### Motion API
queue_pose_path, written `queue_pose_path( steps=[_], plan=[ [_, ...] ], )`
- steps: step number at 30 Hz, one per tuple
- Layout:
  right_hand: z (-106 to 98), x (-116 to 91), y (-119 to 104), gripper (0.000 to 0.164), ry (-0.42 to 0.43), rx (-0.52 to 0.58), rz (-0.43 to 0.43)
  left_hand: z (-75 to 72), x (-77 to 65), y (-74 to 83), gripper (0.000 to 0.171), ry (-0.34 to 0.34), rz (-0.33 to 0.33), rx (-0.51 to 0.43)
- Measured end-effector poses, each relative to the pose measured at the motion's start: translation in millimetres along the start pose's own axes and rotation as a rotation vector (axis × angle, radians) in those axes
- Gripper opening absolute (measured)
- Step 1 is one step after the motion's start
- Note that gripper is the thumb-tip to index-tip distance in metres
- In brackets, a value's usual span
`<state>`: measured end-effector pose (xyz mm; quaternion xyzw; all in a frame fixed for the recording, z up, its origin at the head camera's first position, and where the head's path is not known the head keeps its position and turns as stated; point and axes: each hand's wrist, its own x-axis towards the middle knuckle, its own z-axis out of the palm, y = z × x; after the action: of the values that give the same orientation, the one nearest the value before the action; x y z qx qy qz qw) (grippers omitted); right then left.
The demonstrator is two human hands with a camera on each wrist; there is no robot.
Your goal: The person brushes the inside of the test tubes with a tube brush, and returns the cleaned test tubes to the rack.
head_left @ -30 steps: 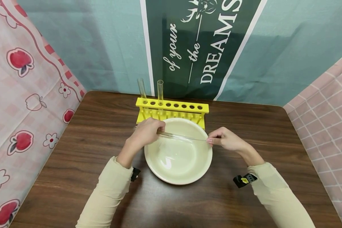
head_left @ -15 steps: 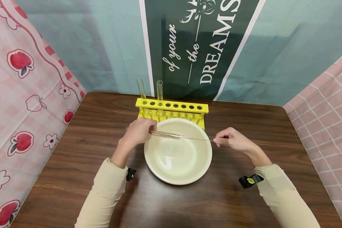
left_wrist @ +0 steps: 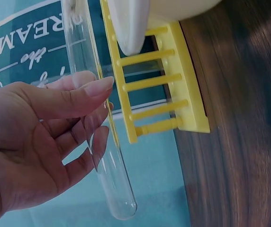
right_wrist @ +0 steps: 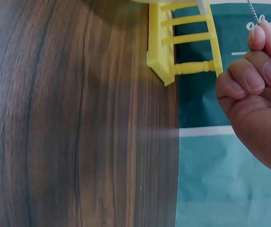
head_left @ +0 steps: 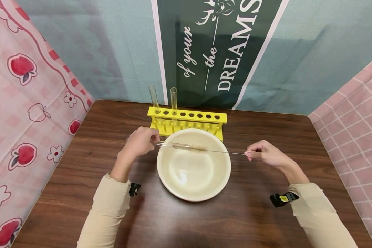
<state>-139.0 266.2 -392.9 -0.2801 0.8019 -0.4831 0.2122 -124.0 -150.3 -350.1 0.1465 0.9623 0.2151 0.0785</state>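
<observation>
My left hand [head_left: 140,142] grips a clear glass test tube [left_wrist: 114,179] by its middle, thumb on one side and fingers round the other; its rounded closed end points away to the left. Between thumb and forefinger, my right hand [head_left: 263,153] pinches the thin twisted wire [right_wrist: 253,12] of a test tube brush [head_left: 199,148]. The brush's pale bristles sit at the tube's mouth, mostly outside the glass. Tube and brush lie in one line, roughly level, above a cream bowl [head_left: 193,191].
Behind the bowl stands a yellow test tube rack [head_left: 201,119] with two upright test tubes, a leaning one [head_left: 154,98] and a straighter one [head_left: 174,100], at its left end. Fabric walls border the brown wooden table [head_left: 192,224].
My hands have drawn apart, the left moving left with the tube and the right moving right with the brush. The bristles, inside the tube before, have come out at its mouth.
</observation>
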Motion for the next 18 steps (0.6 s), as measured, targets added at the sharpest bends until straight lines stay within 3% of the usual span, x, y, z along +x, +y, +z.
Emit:
queue_pose_path(
  steps=[11, 18],
  plan=[
    [-17, -24, 11, 0.026, 0.006, 0.058, -0.032, -4.5, -7.9, -24.8, 0.026, 0.044, -0.050, 0.008],
    [-17, -22, 11, 0.027, -0.017, 0.068, -0.067, -3.5, -8.2, -23.0, 0.025, 0.032, -0.045, -0.018]
  ],
)
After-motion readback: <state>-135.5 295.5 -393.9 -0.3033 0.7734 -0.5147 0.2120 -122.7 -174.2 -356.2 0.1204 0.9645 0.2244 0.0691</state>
